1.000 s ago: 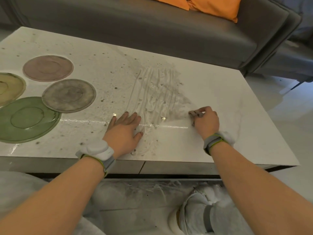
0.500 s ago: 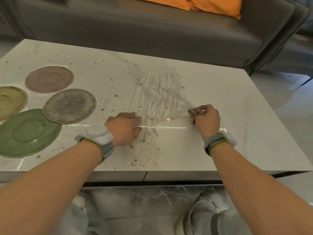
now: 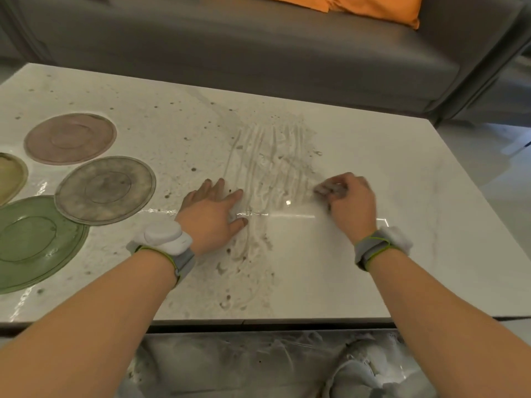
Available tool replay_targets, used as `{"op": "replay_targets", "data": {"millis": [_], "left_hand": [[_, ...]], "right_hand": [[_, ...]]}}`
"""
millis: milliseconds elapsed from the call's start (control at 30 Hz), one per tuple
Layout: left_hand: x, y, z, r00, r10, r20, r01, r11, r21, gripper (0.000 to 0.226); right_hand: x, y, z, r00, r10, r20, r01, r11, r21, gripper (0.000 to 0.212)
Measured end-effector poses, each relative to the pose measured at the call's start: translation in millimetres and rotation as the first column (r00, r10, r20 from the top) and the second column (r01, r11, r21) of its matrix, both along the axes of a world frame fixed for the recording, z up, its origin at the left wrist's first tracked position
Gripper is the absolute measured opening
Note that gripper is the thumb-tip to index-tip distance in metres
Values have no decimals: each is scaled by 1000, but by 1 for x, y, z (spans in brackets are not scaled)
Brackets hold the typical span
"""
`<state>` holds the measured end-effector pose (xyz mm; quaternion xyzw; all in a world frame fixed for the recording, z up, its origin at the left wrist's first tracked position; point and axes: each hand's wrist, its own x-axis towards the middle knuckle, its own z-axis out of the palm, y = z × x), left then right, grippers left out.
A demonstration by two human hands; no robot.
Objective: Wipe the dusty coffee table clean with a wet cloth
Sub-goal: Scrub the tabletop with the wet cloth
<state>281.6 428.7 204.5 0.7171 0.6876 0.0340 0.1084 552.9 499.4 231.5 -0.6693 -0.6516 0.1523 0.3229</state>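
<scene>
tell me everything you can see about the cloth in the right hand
Only a small part of the cloth shows: a greyish, crumpled wad poking out past the curled fingers of the right hand, which grips it. It looks soft and dirty; whether it is wet cannot be told. It sits low on the white table, at the right edge of the streaked dust patch. The rest is hidden in the fist, and the picture is blurred there.

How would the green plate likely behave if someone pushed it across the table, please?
The green plate looks flat and shallow, so it would probably slide, not tip or roll. It looks glazed and may be breakable. The grey plate overlaps its rim and might shift too.
</scene>
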Motion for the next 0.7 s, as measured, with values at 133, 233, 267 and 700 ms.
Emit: {"op": "replay_targets", "data": {"millis": [133, 233, 267, 700], "left_hand": [[0, 8, -1, 1000, -12, -2, 12, 1000, -2, 71], [-2, 10, -3, 1000, -17, 21, 17, 1000, -22, 73], [-2, 13, -2, 999, -18, 33, 19, 1000, -23, 74], [0, 14, -5, 997, -18, 77, 20, 999, -33, 73]], "right_hand": [[-10, 3, -10, 983, -125, 133, 126, 992, 1, 24], [-51, -24, -18, 952, 290, 102, -294, 955, 25, 29], [-60, -28, -17, 914, 393, 99, -396, 918, 10, 30], [-3, 28, 6, 982, -132, 133, 149, 981, -122, 23]]}}
